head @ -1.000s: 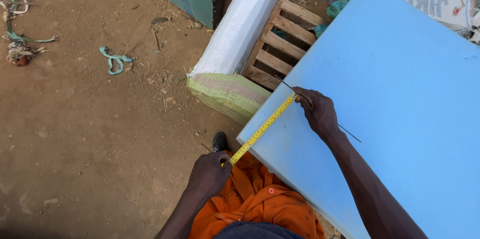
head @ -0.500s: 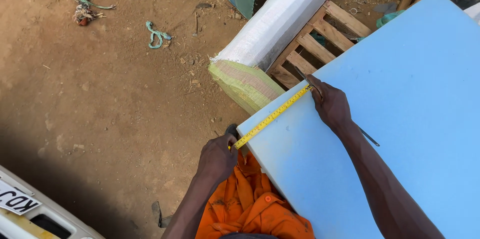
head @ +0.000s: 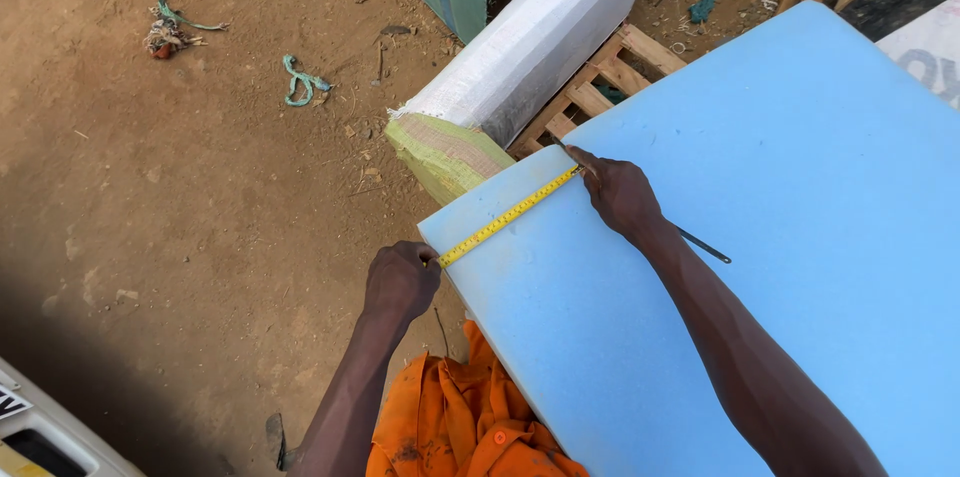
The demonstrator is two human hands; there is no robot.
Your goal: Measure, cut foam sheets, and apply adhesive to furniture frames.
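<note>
Looking down from the head camera, I record a large light-blue foam slab (head: 760, 237) lying flat over a slatted wooden pallet (head: 600, 87) on bare brown dirt ground (head: 200, 237). A yellow measuring tape (head: 508, 217) is stretched taut along the slab's near short edge, running from its lower-left corner up toward the pallet side. My left hand (head: 400, 280) is closed on the tape's lower end, pinning it at the slab's corner. My right hand (head: 622, 195) is closed on the tape's upper end, fingers pressed down onto the foam surface; a thin dark rod-like tool (head: 703, 245) projects from beneath this hand and lies on the slab. I cannot tell whether the hand grips that tool. Just beyond the slab's corner sits a long white woven-sack roll with a green-yellow end (head: 470, 127), resting against the pallet. An orange garment (head: 460, 422) covers my lap below the slab edge. Frayed green rope scraps (head: 300, 82) lie well apart on the dirt.
</note>
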